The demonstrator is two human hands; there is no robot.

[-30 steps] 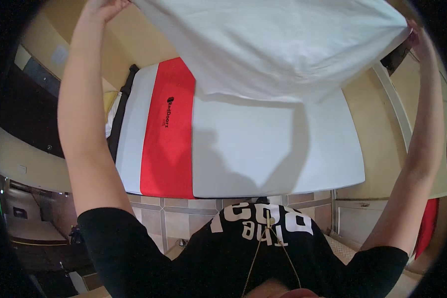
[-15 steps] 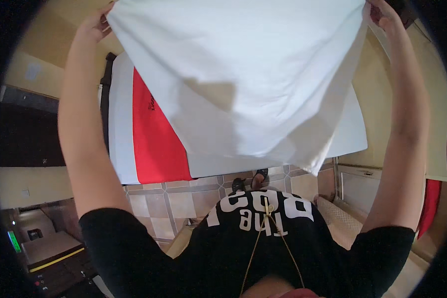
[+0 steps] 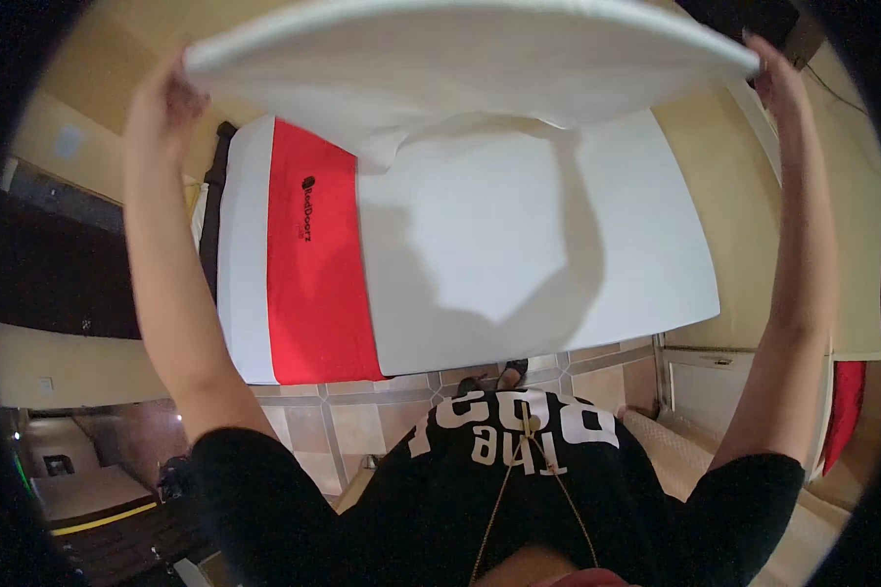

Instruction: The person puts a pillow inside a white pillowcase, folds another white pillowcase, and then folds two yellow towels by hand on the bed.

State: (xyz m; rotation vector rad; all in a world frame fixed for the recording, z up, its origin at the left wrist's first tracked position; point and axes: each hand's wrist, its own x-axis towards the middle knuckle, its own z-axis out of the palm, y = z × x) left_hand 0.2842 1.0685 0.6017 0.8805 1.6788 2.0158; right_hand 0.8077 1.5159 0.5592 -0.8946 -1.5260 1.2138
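A white cloth like a small bed sheet [image 3: 460, 78] is spread in the air between my raised hands at the far side. My left hand [image 3: 176, 101] grips its left corner and my right hand [image 3: 775, 76] grips the right one; the fingertips are partly hidden or blurred. The cloth bellies away from me, its lower edge hanging over the bed. Below it lies the bed [image 3: 646, 235], covered in white, with a shadow of my arms and the cloth on it. A red bed runner [image 3: 313, 293] with dark print crosses the bed's left part.
Tiled floor [image 3: 357, 430] runs between me and the bed, with my feet at the bed's near edge. Yellowish walls [image 3: 715, 166] stand beyond and to the right. A dark panel [image 3: 59, 274] is on the left, and a red cloth [image 3: 845, 416] hangs at the right.
The cloth has swung up and away from me, so its lower edge no longer hangs near my body. More of the bed and the red runner now show. Both hands have spread slightly apart.
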